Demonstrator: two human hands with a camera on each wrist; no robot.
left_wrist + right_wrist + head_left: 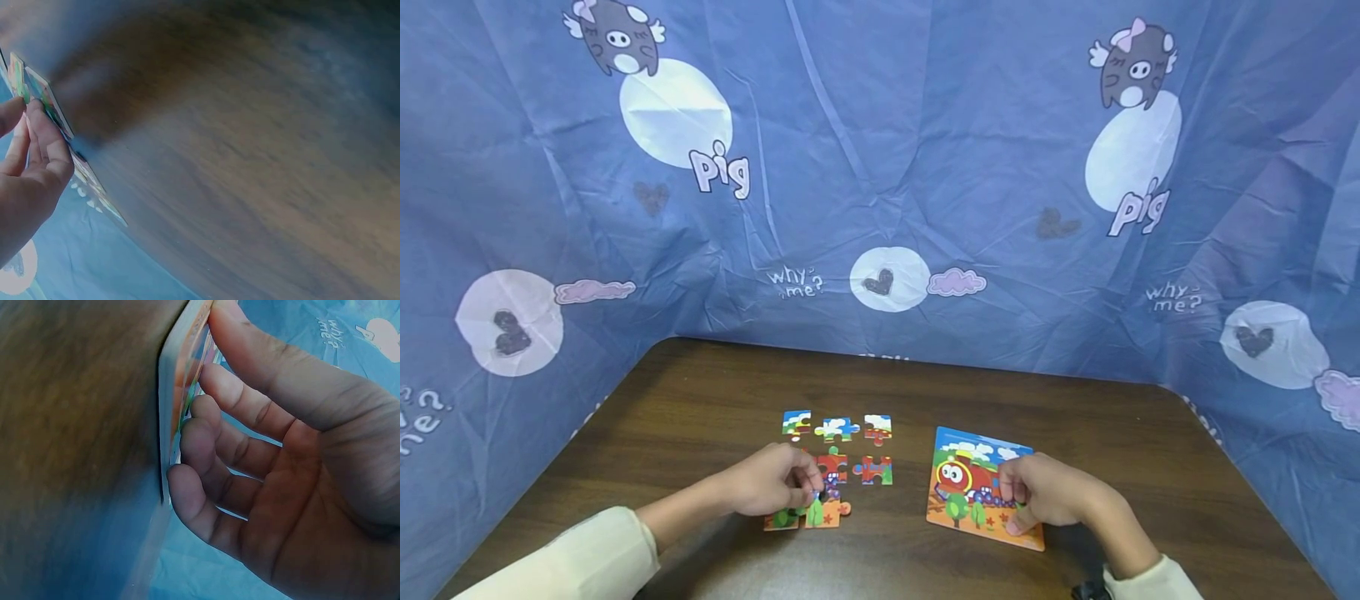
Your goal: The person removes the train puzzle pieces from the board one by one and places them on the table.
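Observation:
My left hand is over the left group of jigsaw pieces. Its thumb and index finger pinch at a jigsaw piece with a green tree low in that group; the left wrist view shows the fingertips meeting at its edge. Partly under the hand lies a green and orange piece. A train-picture puzzle board lies flat to the right. My right hand rests on its right side, thumb touching the surface and fingers loosely curled, holding nothing. In the right wrist view, the board's edge runs past the fingertips.
Loose jigsaw pieces lie farther back: a blue-sky piece, a cloud piece, a corner piece and a red train piece. The brown wooden table meets a blue printed cloth behind and at both sides.

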